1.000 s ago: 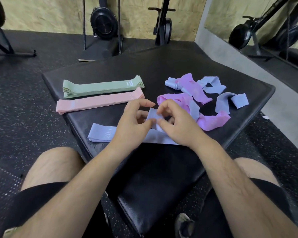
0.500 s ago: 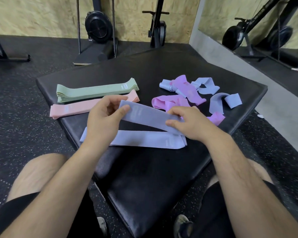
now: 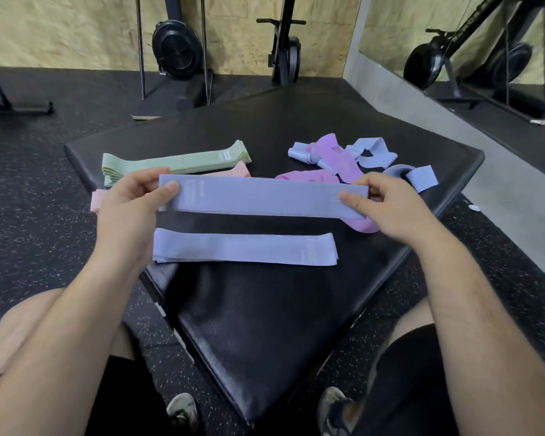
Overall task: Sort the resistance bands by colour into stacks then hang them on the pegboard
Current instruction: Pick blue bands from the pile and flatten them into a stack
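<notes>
Head: L hand (image 3: pixel 129 209) & R hand (image 3: pixel 387 210) pinch blue band (image 3: pixel 265 196) by ends, over blue stack (image 3: pixel 246 250).

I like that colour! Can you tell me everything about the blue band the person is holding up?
The held band is periwinkle blue, flat like a long strip, and looks like soft woven fabric with faint pale print near its left end. It is held straight and level, up off the black mat. The left hand pinches one end and the right hand the other. It hovers just beyond a flat stack of same-coloured bands without touching it.
</notes>
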A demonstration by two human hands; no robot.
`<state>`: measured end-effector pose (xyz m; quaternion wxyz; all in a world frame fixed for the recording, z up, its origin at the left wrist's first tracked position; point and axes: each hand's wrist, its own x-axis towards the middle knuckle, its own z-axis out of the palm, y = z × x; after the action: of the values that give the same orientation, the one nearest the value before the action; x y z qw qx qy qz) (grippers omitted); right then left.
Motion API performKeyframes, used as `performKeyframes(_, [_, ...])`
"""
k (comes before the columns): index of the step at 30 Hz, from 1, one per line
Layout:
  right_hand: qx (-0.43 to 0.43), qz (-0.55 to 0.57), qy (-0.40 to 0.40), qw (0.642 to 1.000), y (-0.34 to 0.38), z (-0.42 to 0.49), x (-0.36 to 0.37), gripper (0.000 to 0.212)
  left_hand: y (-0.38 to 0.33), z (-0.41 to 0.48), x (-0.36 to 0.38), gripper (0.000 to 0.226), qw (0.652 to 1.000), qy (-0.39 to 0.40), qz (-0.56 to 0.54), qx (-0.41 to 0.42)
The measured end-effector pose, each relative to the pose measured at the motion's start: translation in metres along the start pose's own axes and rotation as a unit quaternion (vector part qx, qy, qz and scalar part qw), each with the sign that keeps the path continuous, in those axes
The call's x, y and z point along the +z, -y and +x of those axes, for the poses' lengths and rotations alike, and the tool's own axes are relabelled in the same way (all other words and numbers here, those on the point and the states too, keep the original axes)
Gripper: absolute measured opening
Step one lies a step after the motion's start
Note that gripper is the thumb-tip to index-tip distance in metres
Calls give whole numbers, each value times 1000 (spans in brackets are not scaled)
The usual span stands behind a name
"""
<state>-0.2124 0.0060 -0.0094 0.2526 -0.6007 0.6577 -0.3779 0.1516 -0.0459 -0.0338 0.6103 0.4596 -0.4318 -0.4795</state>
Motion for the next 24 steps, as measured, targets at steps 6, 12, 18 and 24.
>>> performKeyframes(6, [40, -37, 157, 986, -3, -5, 8, 6, 7, 3, -31, 20, 974, 8, 220, -46])
performKeyframes(12, [56, -109, 170, 978, -3, -10, 23, 11, 20, -9, -39, 22, 920, 8, 392, 13])
performKeyframes(18, [74, -156, 171, 970, -5, -12, 31, 17, 30, -9, -38, 25, 879, 34, 473, 56])
performKeyframes(24, [63, -166, 165, 970, -8, -14, 33, 21, 33, -5, -41, 34, 844, 53, 529, 66])
